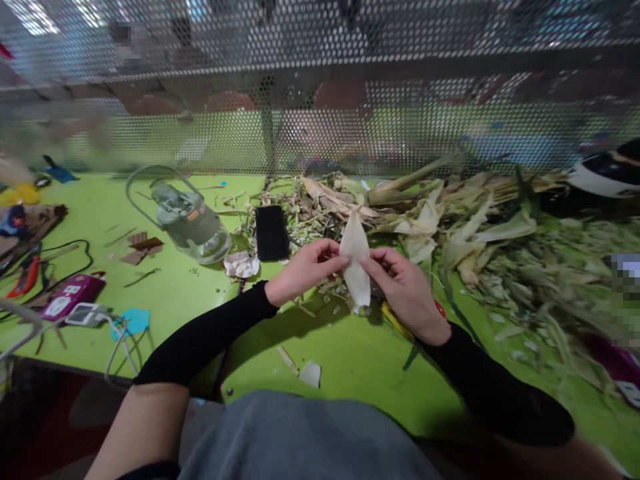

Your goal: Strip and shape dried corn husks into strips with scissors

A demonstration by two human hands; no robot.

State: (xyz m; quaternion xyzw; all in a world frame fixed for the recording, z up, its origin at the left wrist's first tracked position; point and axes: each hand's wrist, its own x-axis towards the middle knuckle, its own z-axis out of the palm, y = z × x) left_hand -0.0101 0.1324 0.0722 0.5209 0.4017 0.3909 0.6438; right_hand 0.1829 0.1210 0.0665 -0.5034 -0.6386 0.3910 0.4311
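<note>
The pale husk leaf is positioned just right of the frame's centre, its left edge pinched between thumb and fingers of the left hand and its right edge likewise pinched by the right hand. It should handle as light, flexible and prone to tearing lengthwise; grip both edges at mid-length, applying light pressure only.
</note>
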